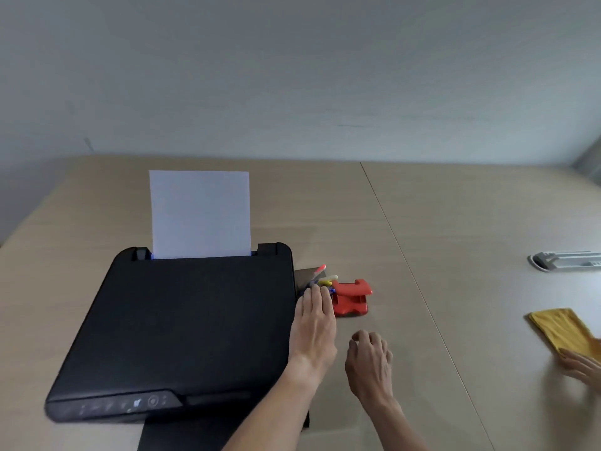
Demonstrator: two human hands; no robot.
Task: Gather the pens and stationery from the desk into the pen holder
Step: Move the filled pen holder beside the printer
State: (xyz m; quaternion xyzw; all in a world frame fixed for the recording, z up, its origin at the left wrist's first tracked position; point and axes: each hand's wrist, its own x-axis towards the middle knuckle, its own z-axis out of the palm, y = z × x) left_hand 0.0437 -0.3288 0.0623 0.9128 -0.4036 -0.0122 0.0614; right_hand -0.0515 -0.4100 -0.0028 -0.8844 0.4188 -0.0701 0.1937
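A dark pen holder [305, 275] stands on the desk just right of the printer. Several coloured pens [325, 280] in red, yellow and blue stick out of it, tilted to the right. My left hand [313, 323] reaches forward with its fingers stretched out. Its fingertips lie on the pens at the holder's front, and something blue shows between them. The fingers hide whether they grip anything. My right hand [369, 362] hovers low over bare desk nearer to me, with its fingers loosely curled, slightly apart and holding nothing.
A black printer [182, 323] with a white sheet [200, 214] standing in it fills the left. A red hole punch [353, 299] sits right of the holder. At the far right, another person's hand [582, 366] rests on a yellow cloth [559, 330], with a grey object [566, 260] behind.
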